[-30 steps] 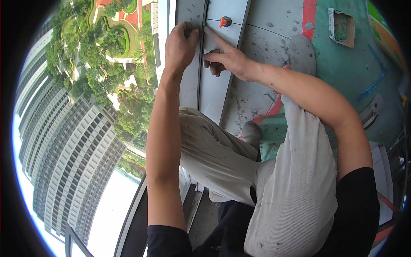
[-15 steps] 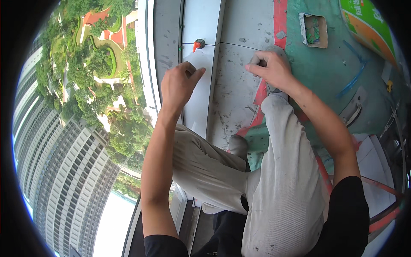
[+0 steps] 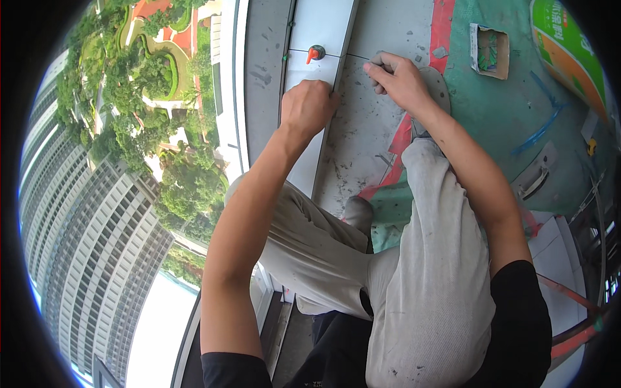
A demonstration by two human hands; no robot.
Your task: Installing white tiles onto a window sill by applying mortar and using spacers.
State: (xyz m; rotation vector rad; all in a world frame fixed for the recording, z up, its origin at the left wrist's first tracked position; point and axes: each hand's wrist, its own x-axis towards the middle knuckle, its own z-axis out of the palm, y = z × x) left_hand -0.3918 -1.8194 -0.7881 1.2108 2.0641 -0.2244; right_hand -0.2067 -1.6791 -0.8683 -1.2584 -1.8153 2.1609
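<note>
My left hand is closed with its knuckles up, above a long white tile strip. Its curled fingers face down and hide whatever they may hold. Just beyond it, a red-orange handled knob with a dark round base stands at a joint in the strip. My right hand hovers over grey floor tiles, thumb and fingers pinched together. Anything between those fingertips is too small to make out. A cardboard box holding small green plastic pieces lies beyond it to the right.
A window runs along the left, with trees and tall buildings far below. Green sheeting edged with red tape covers the right side. A printed green and orange bag and a handled trowel-like tool lie there. Mortar crumbs dot the tiles.
My left hand has moved right and slightly forward, turning its knuckles up. The right hand has shifted a little forward, still pinched. The whole view has tilted slightly.
</note>
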